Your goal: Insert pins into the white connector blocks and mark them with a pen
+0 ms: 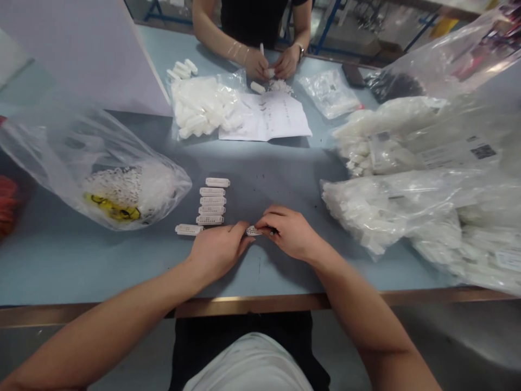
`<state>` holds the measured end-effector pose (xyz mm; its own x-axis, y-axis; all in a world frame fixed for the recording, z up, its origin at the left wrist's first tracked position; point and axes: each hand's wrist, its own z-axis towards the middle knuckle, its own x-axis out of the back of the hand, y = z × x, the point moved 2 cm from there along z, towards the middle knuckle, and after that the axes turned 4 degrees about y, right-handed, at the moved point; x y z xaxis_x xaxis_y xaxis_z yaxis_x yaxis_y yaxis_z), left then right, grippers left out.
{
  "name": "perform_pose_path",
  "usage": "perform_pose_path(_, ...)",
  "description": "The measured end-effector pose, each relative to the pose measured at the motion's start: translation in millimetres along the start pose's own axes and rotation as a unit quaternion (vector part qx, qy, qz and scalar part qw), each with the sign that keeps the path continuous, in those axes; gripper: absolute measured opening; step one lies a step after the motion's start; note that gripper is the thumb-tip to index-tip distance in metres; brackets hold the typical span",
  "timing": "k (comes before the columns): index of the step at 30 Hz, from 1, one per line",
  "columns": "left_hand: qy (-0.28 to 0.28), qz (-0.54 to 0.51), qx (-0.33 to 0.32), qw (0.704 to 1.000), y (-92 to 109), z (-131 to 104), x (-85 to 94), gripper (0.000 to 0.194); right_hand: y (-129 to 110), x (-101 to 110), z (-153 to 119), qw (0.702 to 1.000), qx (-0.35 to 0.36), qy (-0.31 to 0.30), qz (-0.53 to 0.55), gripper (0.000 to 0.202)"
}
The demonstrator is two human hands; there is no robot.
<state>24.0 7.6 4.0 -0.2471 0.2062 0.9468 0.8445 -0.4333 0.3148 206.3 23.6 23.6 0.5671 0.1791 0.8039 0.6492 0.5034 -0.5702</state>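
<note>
A small white perforated plastic piece (252, 231) is pinched between my two hands near the table's front. My left hand (217, 247) grips its left end with thumb and fingers. At its right end, my right hand (288, 231) has its fingers closed on it, and a small dark item shows by those fingers, too small to name. Several similar white pieces (212, 209) lie in a column beyond my left hand. One more white piece (189, 229) rests just left of that hand, close to its knuckles.
On the left lies a clear bag (134, 187) with small white parts and something yellow. Large clear bags (391, 206) of white parts fill the right. Across the table, a person's hands (272, 65) work behind a paper sheet (280, 117) and a bag (203, 106) of white pieces.
</note>
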Motion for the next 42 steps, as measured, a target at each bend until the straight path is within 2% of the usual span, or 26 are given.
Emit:
perform_pose_path(9, 0.070, 0.037, -0.043, 0.996, 2.0, -2.3, 1.3, 0.037, -3.2, 1.1, -0.3, 1.000, -0.008, -0.004, -0.001, 0.011)
perform_pose_path(20, 0.112, 0.038, -0.079, 0.990, 2.2, -5.0, -1.0, 0.035, -6.7, 1.2, -0.5, 1.000, -0.021, -0.017, 0.005, 0.015)
perform_pose_path(24, 0.145, 0.044, -0.102, 0.983, 3.2, -5.3, -1.0, 0.033, -7.4, 2.2, -0.6, 0.999, -0.029, -0.026, 0.010, 0.017)
perform_pose_path(30, 0.185, 0.070, -0.141, 0.970, 6.8, -6.1, 1.4, 0.030, -3.8, 5.4, 1.1, 0.995, -0.050, -0.055, 0.073, 0.009)
perform_pose_path(37, 0.204, 0.082, -0.173, 0.960, 8.3, -7.9, 3.1, 0.028, 2.9, 6.2, 3.8, 0.982, -0.109, -0.086, 0.131, 0.009)
perform_pose_path(42, 0.203, 0.089, -0.168, 0.960, 8.1, -7.5, 2.8, 0.027, 3.4, 6.4, 4.0, 0.980, -0.099, -0.080, 0.151, 0.007)
